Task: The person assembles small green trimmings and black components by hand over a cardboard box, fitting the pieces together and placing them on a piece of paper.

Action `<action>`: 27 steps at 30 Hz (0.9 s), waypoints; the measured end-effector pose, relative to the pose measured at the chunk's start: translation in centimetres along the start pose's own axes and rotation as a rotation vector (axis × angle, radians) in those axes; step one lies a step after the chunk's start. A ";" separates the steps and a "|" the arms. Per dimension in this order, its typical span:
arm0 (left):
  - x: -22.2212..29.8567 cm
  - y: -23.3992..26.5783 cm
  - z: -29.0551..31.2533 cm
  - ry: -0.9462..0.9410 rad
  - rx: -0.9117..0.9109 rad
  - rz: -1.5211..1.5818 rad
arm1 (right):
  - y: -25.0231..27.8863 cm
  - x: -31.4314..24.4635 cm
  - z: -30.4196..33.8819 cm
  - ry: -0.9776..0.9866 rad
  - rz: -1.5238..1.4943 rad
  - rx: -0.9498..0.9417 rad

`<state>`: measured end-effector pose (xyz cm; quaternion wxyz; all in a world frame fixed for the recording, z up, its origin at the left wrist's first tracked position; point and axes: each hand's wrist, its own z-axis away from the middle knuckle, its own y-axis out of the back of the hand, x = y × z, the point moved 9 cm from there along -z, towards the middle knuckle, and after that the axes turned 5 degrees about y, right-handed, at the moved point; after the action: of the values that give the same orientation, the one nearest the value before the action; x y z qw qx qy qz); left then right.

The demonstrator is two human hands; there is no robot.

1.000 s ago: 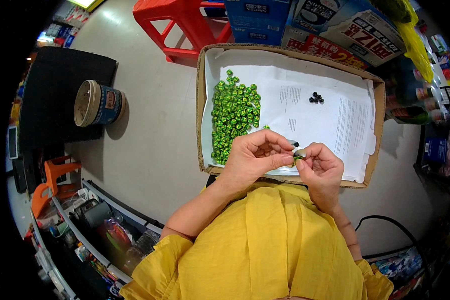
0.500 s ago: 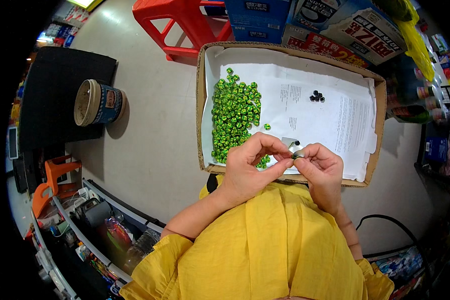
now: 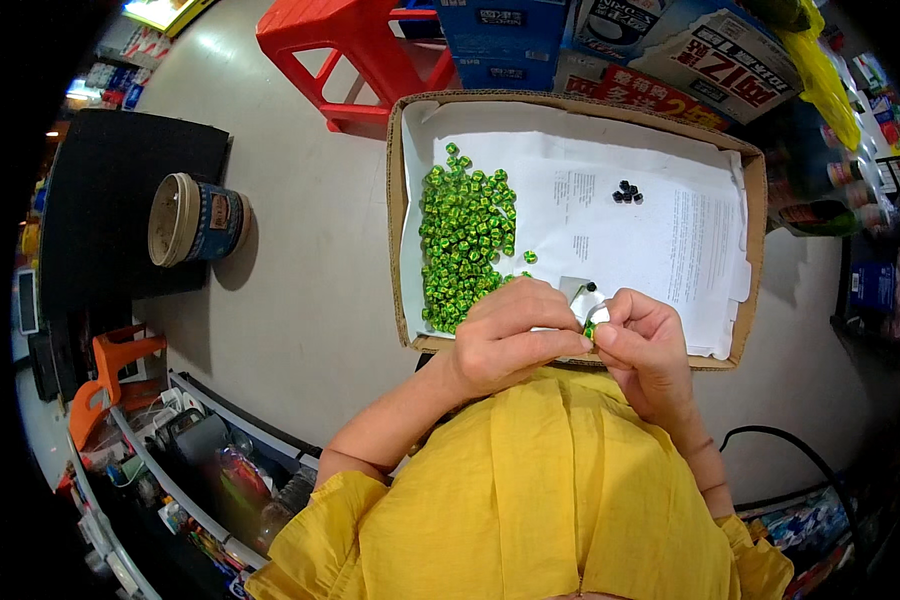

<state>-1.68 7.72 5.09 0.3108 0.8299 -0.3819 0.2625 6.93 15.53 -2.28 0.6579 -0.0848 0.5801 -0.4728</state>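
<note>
Over the near edge of a shallow cardboard box (image 3: pixel 396 230), my left hand (image 3: pixel 518 332) and my right hand (image 3: pixel 647 345) meet fingertip to fingertip. Between them is a small shiny green wrapped piece (image 3: pixel 589 330), mostly covered by the fingers. Both hands are closed in pinches on it. Just beyond the fingertips, a small black piece (image 3: pixel 591 287) lies by a small greyish-silver patch. Left of there spreads a big heap of green foil-like pieces (image 3: pixel 468 225), with one loose green piece (image 3: pixel 530 257) beside it. Farther right sits a cluster of several black pieces (image 3: pixel 627 192).
White printed paper (image 3: pixel 705 230) lines the box. Behind it stand a red plastic stool (image 3: pixel 345 45) and blue cartons (image 3: pixel 505 45). To the left, a bucket (image 3: pixel 198 220) stands by a black panel (image 3: pixel 120 200). Bottles (image 3: pixel 820 215) stand at the right.
My left fingers have flattened and moved slightly right over the held piece. Its green side now shows; before, a silvery, dark side was up. The view has shifted slightly.
</note>
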 end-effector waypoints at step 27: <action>-3.3 -0.7 2.3 0.964 -0.072 0.526 | -0.6 -0.6 0.2 0.162 0.459 -0.131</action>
<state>-2.55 8.03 1.08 0.4027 0.4810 -0.3997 0.6683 6.85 15.51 -1.44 0.6925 0.0451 0.6644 -0.2775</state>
